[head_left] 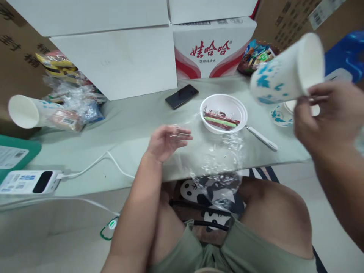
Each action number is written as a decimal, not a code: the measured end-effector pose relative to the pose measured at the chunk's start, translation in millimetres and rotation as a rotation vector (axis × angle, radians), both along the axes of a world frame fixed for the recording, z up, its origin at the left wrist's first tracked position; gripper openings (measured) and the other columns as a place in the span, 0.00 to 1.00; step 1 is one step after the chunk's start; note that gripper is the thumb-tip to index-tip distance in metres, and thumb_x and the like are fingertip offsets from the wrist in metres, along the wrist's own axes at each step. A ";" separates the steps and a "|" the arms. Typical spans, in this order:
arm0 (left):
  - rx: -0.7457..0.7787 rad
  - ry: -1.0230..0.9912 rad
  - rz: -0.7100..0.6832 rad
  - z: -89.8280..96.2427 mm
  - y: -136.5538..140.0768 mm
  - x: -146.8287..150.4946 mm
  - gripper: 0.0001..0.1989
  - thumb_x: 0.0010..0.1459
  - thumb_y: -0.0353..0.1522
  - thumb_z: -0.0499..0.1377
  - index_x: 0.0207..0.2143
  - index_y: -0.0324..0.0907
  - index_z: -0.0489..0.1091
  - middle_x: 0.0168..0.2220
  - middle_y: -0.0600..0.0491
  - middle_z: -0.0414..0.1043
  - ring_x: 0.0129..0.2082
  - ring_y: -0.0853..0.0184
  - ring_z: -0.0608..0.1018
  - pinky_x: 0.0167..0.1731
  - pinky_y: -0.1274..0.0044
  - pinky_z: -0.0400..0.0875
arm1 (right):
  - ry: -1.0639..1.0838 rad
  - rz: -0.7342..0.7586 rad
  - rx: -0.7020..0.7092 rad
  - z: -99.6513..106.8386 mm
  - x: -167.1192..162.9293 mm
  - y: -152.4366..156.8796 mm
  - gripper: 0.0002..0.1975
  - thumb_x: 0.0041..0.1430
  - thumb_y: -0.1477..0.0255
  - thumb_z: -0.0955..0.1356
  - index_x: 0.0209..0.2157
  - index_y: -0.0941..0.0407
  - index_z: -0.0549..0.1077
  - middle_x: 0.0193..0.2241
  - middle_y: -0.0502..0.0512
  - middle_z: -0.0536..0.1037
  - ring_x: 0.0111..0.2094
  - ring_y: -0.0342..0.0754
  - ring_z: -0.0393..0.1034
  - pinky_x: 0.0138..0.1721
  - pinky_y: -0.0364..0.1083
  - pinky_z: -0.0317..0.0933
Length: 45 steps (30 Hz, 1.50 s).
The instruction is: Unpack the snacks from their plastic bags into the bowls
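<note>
R hand [330,113] grips paper cup [280,79] rt of white bowl [224,101], w/ L hand [167,142] loosely uncurled lft of it, nr clear film [222,157].

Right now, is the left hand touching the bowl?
Apart. The head view shows some table between the fingertips of the left hand and the rim of the bowl.

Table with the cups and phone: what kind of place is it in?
Probably somebody's room, maybe at home or in a dorm: a phone, snack packets and a white bowl share the table.
</note>
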<state>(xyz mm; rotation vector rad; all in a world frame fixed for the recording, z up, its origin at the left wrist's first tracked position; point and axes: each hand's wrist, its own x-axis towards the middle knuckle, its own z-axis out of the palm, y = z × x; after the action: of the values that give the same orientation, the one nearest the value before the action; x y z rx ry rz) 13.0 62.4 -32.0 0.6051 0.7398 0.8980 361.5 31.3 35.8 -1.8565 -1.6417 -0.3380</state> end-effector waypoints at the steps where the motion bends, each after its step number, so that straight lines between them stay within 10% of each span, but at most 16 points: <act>1: 0.010 -0.027 0.050 1.5 0.2 -9.9 0.06 0.43 0.33 0.61 0.18 0.41 0.69 0.28 0.48 0.79 0.29 0.62 0.82 0.22 0.78 0.72 | 0.001 0.067 0.014 3.3 -24.8 5.9 0.11 0.57 0.67 0.65 0.41 0.51 0.74 0.39 0.64 0.80 0.43 0.61 0.76 0.47 0.62 0.65; 6: 0.036 -0.041 0.158 1.5 -8.1 -47.2 0.22 0.43 0.43 0.61 0.12 0.42 0.54 0.19 0.48 0.70 0.18 0.65 0.74 0.10 0.81 0.50 | 0.048 0.481 -0.177 -9.1 -128.5 48.9 0.12 0.63 0.71 0.61 0.42 0.51 0.75 0.46 0.61 0.79 0.52 0.61 0.72 0.55 0.60 0.61; 10: 0.027 0.020 0.148 -1.3 -13.5 -51.9 0.19 0.44 0.47 0.59 0.15 0.43 0.62 0.22 0.45 0.72 0.20 0.61 0.75 0.11 0.79 0.47 | -0.091 0.662 -0.423 -37.8 -163.3 77.5 0.13 0.59 0.76 0.63 0.40 0.51 0.76 0.45 0.59 0.80 0.56 0.62 0.69 0.57 0.63 0.57; 14: -0.009 0.021 0.197 1.1 -11.7 -49.8 0.15 0.46 0.45 0.59 0.21 0.43 0.68 0.31 0.42 0.77 0.30 0.54 0.81 0.14 0.80 0.52 | 0.038 0.707 -0.367 -49.1 -147.6 60.3 0.13 0.54 0.76 0.65 0.38 0.50 0.78 0.51 0.56 0.80 0.64 0.64 0.63 0.63 0.68 0.52; 18: -0.024 -0.013 0.251 4.1 -9.1 -48.7 0.14 0.48 0.43 0.59 0.22 0.42 0.67 0.41 0.42 0.79 0.40 0.49 0.83 0.16 0.80 0.56 | 0.771 0.415 -0.170 -51.2 -112.0 5.4 0.09 0.61 0.63 0.64 0.37 0.48 0.75 0.41 0.54 0.81 0.50 0.57 0.76 0.56 0.63 0.65; 23: 0.023 -0.031 0.262 7.1 -9.4 -40.1 0.13 0.45 0.37 0.59 0.17 0.40 0.61 0.40 0.44 0.80 0.35 0.55 0.83 0.14 0.82 0.54 | 1.449 0.520 -0.691 -65.3 -96.5 -50.1 0.34 0.47 0.39 0.69 0.46 0.49 0.76 0.46 0.61 0.82 0.46 0.61 0.79 0.45 0.61 0.73; 27: 0.109 -0.024 0.212 8.9 -9.7 -28.0 0.16 0.45 0.32 0.56 0.11 0.39 0.53 0.38 0.43 0.81 0.27 0.61 0.82 0.13 0.82 0.57 | 1.463 0.533 -0.797 -76.7 -98.2 -59.2 0.23 0.46 0.50 0.77 0.37 0.52 0.77 0.41 0.57 0.84 0.41 0.54 0.80 0.45 0.55 0.74; 35: 0.253 0.358 0.300 2.9 -12.6 -11.7 0.05 0.37 0.30 0.59 0.13 0.38 0.67 0.25 0.46 0.80 0.21 0.64 0.81 0.13 0.83 0.66 | 1.502 0.285 -0.208 -84.5 -63.4 -44.8 0.16 0.48 0.59 0.77 0.35 0.49 0.72 0.24 0.44 0.70 0.23 0.43 0.64 0.26 0.45 0.63; 40: 0.223 0.458 0.114 3.7 -16.8 1.8 0.10 0.39 0.37 0.64 0.21 0.38 0.72 0.26 0.48 0.80 0.21 0.66 0.80 0.15 0.82 0.69 | 1.758 0.429 -0.534 -79.9 -56.4 -50.1 0.21 0.41 0.64 0.80 0.38 0.51 0.75 0.23 0.44 0.69 0.23 0.42 0.63 0.30 0.46 0.66; 45: 0.209 0.536 -0.032 -0.8 -15.8 8.9 0.15 0.44 0.41 0.69 0.24 0.41 0.70 0.10 0.62 0.58 0.08 0.79 0.56 0.08 0.85 0.46 | 1.833 0.454 -0.568 -81.9 -57.3 -50.1 0.17 0.38 0.71 0.81 0.25 0.54 0.70 0.27 0.45 0.74 0.26 0.39 0.67 0.30 0.43 0.67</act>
<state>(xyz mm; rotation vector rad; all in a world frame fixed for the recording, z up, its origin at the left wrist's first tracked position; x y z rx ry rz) 22.0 46.6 -32.8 1.0631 1.1180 0.7935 304.2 -18.8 -46.1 -1.0694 -0.6400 1.6485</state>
